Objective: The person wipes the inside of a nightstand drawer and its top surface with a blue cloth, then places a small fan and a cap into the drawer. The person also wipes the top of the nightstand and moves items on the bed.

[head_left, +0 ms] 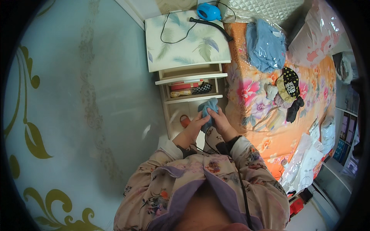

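Both of my hands are closed on a bunched blue cloth (210, 106) in front of my body. My left hand (195, 125) grips it from the left, and my right hand (221, 121) from the right with the thumb on top. Whether the folded cloth is a sock or a rag I cannot make out. Just beyond it, a pulled-out lower drawer (194, 99) holds a red box (184, 84), a yellowish patterned bundle (180, 93) and a black-and-white checked item (202, 89). Above that, the upper drawer (189, 79) is also partly pulled out.
On the feather-patterned cabinet top (181, 42) lie a blue blower-like device (209, 12) and a black hose (212, 26). To the right, an orange floral bed (266, 134) carries bagged blue clothing (266, 46), caps (290, 84) and plastic packages. A slipper (185, 121) rests on the floor.
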The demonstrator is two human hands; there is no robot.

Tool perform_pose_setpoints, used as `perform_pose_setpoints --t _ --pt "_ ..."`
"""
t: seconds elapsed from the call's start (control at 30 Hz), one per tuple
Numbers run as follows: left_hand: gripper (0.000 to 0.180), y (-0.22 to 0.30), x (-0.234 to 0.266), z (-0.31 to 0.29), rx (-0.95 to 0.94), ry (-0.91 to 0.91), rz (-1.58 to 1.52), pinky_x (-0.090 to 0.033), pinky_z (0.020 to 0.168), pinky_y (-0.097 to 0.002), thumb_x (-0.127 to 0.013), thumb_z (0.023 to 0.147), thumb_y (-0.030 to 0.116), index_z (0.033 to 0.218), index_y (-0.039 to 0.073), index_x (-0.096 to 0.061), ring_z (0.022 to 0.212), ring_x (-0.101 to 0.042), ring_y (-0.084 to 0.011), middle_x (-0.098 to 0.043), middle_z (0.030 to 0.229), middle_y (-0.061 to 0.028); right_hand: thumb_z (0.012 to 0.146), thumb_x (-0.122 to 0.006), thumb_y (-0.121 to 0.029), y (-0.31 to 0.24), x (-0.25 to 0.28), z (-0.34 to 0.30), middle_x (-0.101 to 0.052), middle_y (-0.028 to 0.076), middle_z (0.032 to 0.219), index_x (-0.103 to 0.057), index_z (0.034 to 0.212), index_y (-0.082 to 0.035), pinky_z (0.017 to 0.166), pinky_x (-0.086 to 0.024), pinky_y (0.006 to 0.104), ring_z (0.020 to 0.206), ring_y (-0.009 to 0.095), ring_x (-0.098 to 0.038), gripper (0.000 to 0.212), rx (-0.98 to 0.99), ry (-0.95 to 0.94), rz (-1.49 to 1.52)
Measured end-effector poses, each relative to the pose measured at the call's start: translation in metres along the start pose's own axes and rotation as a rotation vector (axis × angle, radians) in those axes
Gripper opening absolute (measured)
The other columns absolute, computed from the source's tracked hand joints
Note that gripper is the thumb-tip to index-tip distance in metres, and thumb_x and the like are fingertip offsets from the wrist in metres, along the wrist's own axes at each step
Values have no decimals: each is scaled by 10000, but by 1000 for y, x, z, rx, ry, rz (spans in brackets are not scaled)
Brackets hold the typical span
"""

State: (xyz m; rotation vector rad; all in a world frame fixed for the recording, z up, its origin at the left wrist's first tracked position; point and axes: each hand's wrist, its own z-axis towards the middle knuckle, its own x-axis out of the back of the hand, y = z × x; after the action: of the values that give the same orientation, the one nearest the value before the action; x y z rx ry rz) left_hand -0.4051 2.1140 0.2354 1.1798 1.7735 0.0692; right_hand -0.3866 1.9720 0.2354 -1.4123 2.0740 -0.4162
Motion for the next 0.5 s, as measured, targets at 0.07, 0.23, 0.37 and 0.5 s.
perform_pose_setpoints --t 0.07,0.23,0.37,0.5 --pt "365 5 7 15 33 16 79 -431 868 -265 -559 930 206 1258 59 -490 992 -541 -111 -567 1126 -9 826 -652 -126 -12 -6 16 -574 84 1034 -466 1218 -36 777 -485 302 876 191 -585 444 20 -8 83" --pt "388 21 15 70 -246 196 605 -442 823 -258 -603 908 239 1235 46 -521 944 -535 -114 -570 1061 -13 755 -620 -5 -46 -4 72 -603 59 946 -543 1090 -24 740 -485 282 845 153 -579 344 326 9 -71" --pt "366 43 37 130 -283 312 785 -465 750 -281 -647 858 218 1140 -2 -569 843 -545 -147 -566 986 -67 728 -643 -33 -97 16 151 -610 84 956 -556 1102 -32 752 -492 294 849 193 -598 383 501 132 -426" --pt "314 46 49 172 -165 399 599 -465 711 -275 -647 850 190 1078 -17 -586 804 -541 -138 -580 944 -63 693 -666 -82 -148 31 219 -537 166 1107 -564 1061 -48 906 -438 357 1070 319 -525 383 780 201 -869"
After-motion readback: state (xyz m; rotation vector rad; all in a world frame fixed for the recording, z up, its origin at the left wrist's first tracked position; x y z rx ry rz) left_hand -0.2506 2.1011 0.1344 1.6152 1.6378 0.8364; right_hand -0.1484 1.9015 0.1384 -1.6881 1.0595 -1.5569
